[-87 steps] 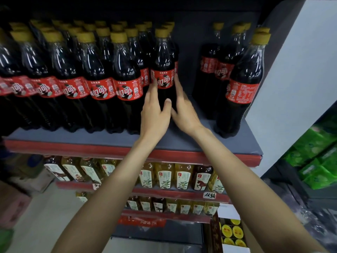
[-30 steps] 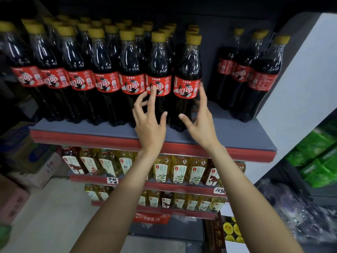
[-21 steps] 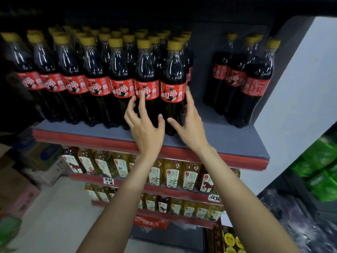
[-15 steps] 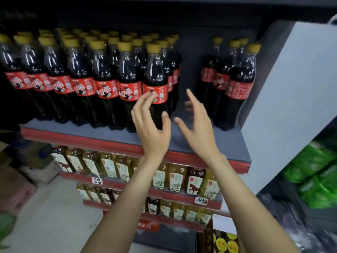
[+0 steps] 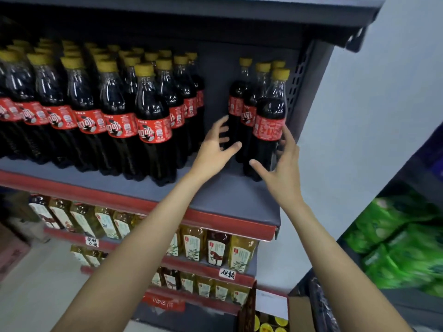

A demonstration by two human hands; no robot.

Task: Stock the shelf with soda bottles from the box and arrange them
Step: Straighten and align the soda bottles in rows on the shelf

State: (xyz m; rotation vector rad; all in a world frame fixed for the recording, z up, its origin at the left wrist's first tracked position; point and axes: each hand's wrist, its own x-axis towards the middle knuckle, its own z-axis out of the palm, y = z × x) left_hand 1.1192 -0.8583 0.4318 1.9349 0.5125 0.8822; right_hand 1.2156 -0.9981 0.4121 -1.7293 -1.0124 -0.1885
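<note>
Two spread hands, left hand (image 5: 214, 145), right hand (image 5: 281, 167), flanking front soda bottle (image 5: 267, 130), neither gripping

Four soda bottles (image 5: 269, 121) in the right cluster, two hands, three shelves.

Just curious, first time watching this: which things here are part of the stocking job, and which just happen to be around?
Job: soda bottles, small right-hand group, shelf, left hand, right hand.

Lying about: yellow drink bottles, green packets, handwritten tags.
</note>
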